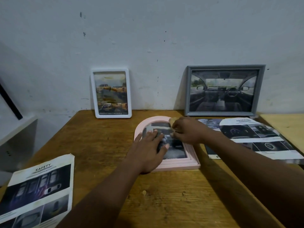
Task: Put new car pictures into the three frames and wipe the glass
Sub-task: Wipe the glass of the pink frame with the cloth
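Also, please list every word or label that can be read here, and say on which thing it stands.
"SAFETY": heading of the white printed car sheet lying front left.
"ADVANCE": heading of the glossy printed car sheet lying on the right.
Too blurred to read: the captions in the white rounded frame, the bottom line in the pink arched frame, the small print on both sheets.
The grey rectangular frame shows no text.

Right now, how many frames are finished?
Two look done: the white frame and grey frame stand against the wall with car pictures inside. The left hand presses on the pink frame, picture in, while the right hand holds a cloth to its glass. Only wiping seems left.
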